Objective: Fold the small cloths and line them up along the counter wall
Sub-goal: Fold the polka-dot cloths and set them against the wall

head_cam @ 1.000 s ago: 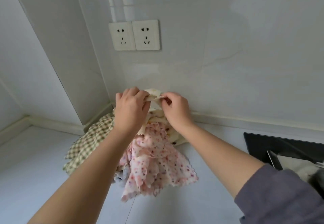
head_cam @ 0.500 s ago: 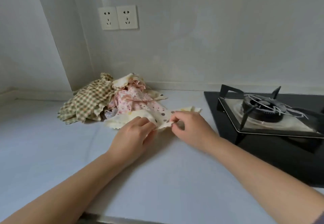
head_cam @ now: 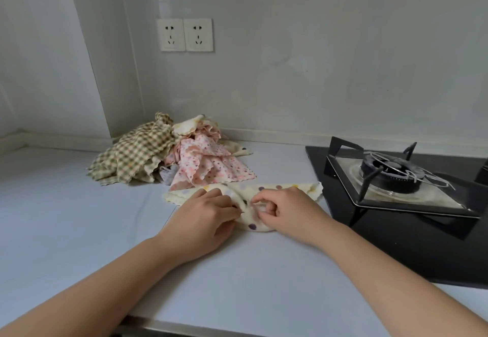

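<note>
Cloth, one, dotted, is lying on the counter under two hands; left hand is pinching its bunched middle from 9 o'clock, right hand from 3; one pile of crumpled cloths is sitting at 11.

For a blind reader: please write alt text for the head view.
Left hand and right hand pinch a cream polka-dot cloth on a counter. Behind lies a pile of unfolded cloths by the wall; a gas stove stands at right.
</note>
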`<state>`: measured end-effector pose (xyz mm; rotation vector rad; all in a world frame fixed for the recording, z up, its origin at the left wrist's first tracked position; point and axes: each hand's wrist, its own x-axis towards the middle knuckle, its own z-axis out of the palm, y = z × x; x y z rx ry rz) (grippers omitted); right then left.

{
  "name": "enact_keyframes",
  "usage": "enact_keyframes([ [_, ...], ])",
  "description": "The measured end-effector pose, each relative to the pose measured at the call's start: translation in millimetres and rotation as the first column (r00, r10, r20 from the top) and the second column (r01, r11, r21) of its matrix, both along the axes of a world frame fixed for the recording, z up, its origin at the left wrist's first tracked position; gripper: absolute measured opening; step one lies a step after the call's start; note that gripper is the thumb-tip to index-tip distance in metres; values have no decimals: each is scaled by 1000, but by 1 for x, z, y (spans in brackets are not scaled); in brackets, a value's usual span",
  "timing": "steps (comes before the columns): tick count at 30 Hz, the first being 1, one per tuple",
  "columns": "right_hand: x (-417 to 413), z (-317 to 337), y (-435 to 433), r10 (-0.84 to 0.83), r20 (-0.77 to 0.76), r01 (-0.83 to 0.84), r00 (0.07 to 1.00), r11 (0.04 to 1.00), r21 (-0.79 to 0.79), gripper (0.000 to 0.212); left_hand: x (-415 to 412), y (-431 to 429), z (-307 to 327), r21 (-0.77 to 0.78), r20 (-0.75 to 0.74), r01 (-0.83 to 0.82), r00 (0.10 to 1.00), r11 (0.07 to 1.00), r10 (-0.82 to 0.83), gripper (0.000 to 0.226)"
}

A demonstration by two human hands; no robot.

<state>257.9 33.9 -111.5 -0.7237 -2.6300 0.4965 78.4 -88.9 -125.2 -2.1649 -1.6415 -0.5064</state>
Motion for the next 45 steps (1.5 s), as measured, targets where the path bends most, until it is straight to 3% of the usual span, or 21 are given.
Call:
enact_keyframes([
  [3,0,2,-2,9,48,-8,999,1000,-8,10,-2,2,-1,-52,-10,8,1000,999,-9,17],
  [5,1,2,-3,-30,-11,30,999,999,-10,14,-3,2,-1,-53,14,12,1000,999,-11,18],
  [7,2,3,-4,-112,-141,92,984,986,-142,21,-2,0,0,-34,53,0,999,999,2,19],
  [9,3,8,-3,-220,-327,112,919,942,-318,19,-4,-1,-1,-11,76,-35,996,999,36,20],
  [12,2,16,0,-410,-569,-1,712,811,-585,5,-7,1,-3,-35,89,-85,992,996,88,37],
  [14,4,14,8,-433,-594,-69,679,767,-638,36,-6,1,-4,-28,135,-66,989,997,69,49],
  [16,9,10,10,-363,-501,-9,786,803,-596,67,-7,0,-5,-36,193,-74,978,997,80,56],
  [18,10,9,10,-285,-362,76,888,866,-495,70,-10,-2,-5,-79,221,-96,969,992,112,58],
  [22,7,-1,9,-200,-123,168,972,959,-229,47,-17,-9,4,-141,271,-50,959,989,87,48],
  [25,6,0,2,-181,-53,180,982,983,-25,19,-19,-13,12,-75,479,6,877,997,30,44],
  [27,6,6,-2,-196,-10,196,981,977,78,16,-21,-12,12,-60,542,-57,836,997,80,53],
  [31,7,11,-9,-203,120,179,972,967,183,22,-26,-7,4,-144,210,-169,958,975,197,31],
  [32,6,12,-12,-208,133,176,969,959,220,21,-27,-7,4,-205,195,-157,961,966,197,35],
  [34,3,12,-16,-209,121,170,970,947,272,17,-29,-7,5,-311,166,-144,965,939,203,65],
  [37,-3,2,-17,-158,288,101,945,974,203,49,-30,-10,0,-445,34,-256,953,858,302,88],
  [39,-5,0,-19,-137,306,83,942,980,183,57,-30,-10,-1,-425,53,-294,936,856,348,88],
  [41,-4,0,-17,-96,213,44,972,970,240,56,-31,-10,3,-279,29,-289,951,916,309,80],
  [43,-3,4,-18,-31,154,-9,988,967,254,41,-32,-9,8,-155,-16,-237,971,959,238,70],
  [45,-2,11,-22,-57,172,15,983,972,234,25,-30,-11,10,-220,-3,-244,968,945,249,73],
])
